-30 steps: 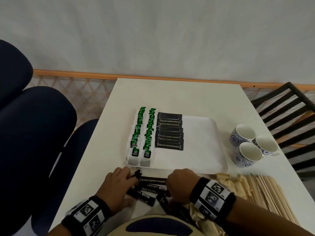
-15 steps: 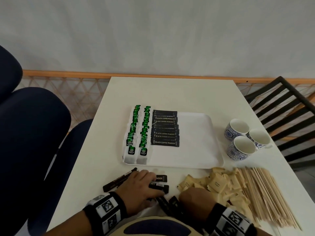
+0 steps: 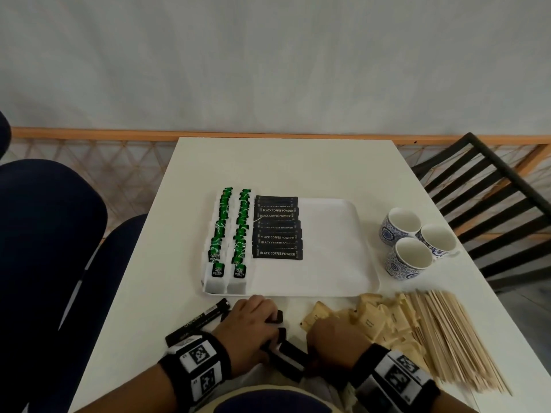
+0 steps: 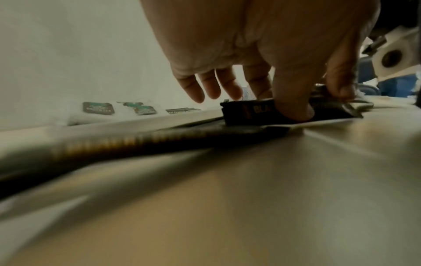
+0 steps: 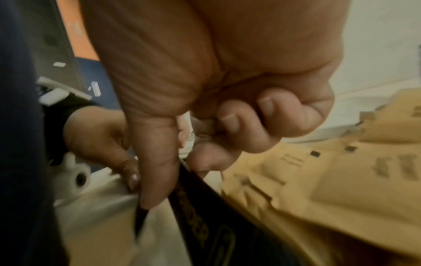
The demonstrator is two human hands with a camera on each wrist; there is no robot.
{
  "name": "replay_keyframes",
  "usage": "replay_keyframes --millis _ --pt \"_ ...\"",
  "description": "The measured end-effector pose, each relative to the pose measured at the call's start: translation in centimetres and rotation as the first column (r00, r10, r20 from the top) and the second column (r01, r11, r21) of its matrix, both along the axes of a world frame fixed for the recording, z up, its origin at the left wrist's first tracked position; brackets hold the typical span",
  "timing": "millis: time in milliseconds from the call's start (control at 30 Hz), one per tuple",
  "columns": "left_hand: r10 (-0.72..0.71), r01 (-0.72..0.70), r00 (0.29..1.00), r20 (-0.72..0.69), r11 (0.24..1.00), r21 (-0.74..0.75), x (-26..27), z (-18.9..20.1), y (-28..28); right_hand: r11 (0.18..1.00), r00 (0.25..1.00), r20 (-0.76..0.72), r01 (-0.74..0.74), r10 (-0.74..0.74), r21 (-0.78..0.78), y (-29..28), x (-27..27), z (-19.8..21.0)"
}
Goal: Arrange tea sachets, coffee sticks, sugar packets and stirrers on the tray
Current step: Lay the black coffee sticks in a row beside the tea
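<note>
A white tray holds two columns of green tea sachets at its left and a stack of black coffee sticks beside them. Loose coffee sticks lie at the table's near edge. My left hand rests over them, and in the left wrist view its thumb and forefinger pinch one black stick. Close beside it, my right hand has its fingers curled, with thumb and forefinger pinching another coffee stick. Brown sugar packets and wooden stirrers lie to the right.
Three blue-patterned cups stand right of the tray. A long black stick lies left of my left hand. A dark blue chair stands on the left and a black slatted chair on the right. The tray's right half is bare.
My left hand has slid right onto the loose coffee sticks, uncovering the long stick at the left. My right hand has drawn back and right, uncovering the sugar packets.
</note>
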State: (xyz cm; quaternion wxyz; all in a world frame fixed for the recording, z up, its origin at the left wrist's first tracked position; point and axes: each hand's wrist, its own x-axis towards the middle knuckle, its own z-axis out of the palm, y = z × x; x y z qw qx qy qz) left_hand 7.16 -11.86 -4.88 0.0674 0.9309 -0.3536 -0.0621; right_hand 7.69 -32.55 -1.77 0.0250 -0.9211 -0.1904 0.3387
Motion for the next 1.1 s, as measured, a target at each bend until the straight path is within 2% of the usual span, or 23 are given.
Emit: replay_keyframes --millis 100,167,267,333,400,533,600,667,700,900,967,1100 --pt "0.082 -0.087 0.994 -0.074 0.994 -0.061 0.6 0.7 0.5 0.979 0.992 -0.034 0.122 -0.117 0.164 -0.6 1.5 1.5" --pt "0.165 -0.200 0.965 -0.203 0.966 -0.163 1.1 1.5 1.1 0.944 0.979 -0.087 0.201 -0.184 0.263 -1.1 2.7 2.3" --pt "0.307 -0.427 0.881 -0.361 0.845 -0.321 1.8 2.2 2.6 0.860 0.933 -0.266 0.333 -0.242 0.386 -1.4 4.4 3.2" --pt "0.376 -0.514 0.839 -0.394 0.787 -0.342 2.1 2.5 3.8 0.787 0.894 -0.360 0.418 -0.267 0.454 -1.3 5.4 3.6" --pt "0.418 -0.560 0.816 -0.400 0.744 -0.365 2.1 2.7 4.7 0.742 0.869 -0.403 0.467 -0.286 0.481 -1.1 6.5 3.6" --pt "0.460 -0.604 0.791 -0.404 0.693 -0.393 2.0 3.1 5.8 0.739 0.849 -0.406 0.506 -0.337 0.445 0.3 8.9 3.3" --pt "0.470 -0.631 0.771 -0.431 0.657 -0.413 1.9 2.9 6.2 0.821 0.909 -0.267 0.406 -0.319 0.402 1.2 10.4 3.3" --pt "0.481 -0.660 0.746 -0.461 0.629 -0.411 2.0 2.7 6.5 0.934 0.976 -0.016 0.212 -0.217 0.287 2.0 11.9 3.3" --pt "0.488 -0.670 0.736 -0.470 0.621 -0.406 2.1 2.6 6.6 0.964 0.983 0.080 0.141 -0.162 0.224 2.5 12.5 3.2" --pt "0.494 -0.696 0.709 -0.503 0.603 -0.390 3.3 2.4 6.6 1.000 0.953 0.303 0.024 -0.020 -0.009 4.9 14.4 0.5" --pt "0.507 -0.703 0.703 -0.499 0.601 -0.380 3.5 2.3 6.5 0.999 0.937 0.347 -0.022 0.036 -0.044 5.6 14.6 0.0" --pt "0.505 -0.704 0.701 -0.503 0.602 -0.377 3.6 2.3 6.3 0.999 0.916 0.398 -0.029 0.042 -0.037 6.2 14.7 -0.1"
